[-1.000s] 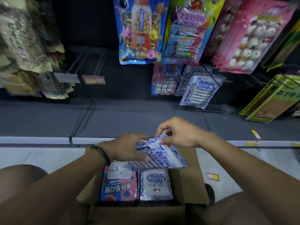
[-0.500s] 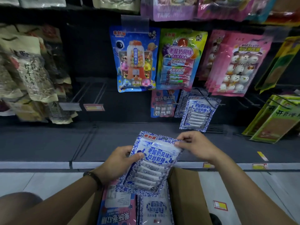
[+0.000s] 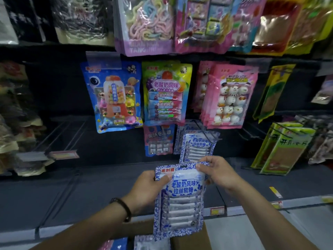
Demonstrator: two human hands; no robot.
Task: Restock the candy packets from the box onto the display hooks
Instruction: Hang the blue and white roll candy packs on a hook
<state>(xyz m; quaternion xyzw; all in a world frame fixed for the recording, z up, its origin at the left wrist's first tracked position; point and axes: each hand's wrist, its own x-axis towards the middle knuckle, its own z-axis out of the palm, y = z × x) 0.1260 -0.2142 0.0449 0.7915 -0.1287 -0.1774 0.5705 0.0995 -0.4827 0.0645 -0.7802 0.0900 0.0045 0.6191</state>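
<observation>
Glossy plastic candy packet (image 3: 180,201); matt brown cardboard box (image 3: 189,239); thin metal hooks (image 3: 207,131); dark matt shelf (image 3: 72,192)

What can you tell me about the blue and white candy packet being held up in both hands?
The blue and white candy packet is a flat, glossy plastic pouch with a patterned blue border, a red logo at top left, blue Chinese lettering and a window showing stacked white sticks. A hang slot is cut in its top edge. It is upright, facing the camera, above the open box. The left hand grips its upper left edge, the right hand its top right corner.
</observation>
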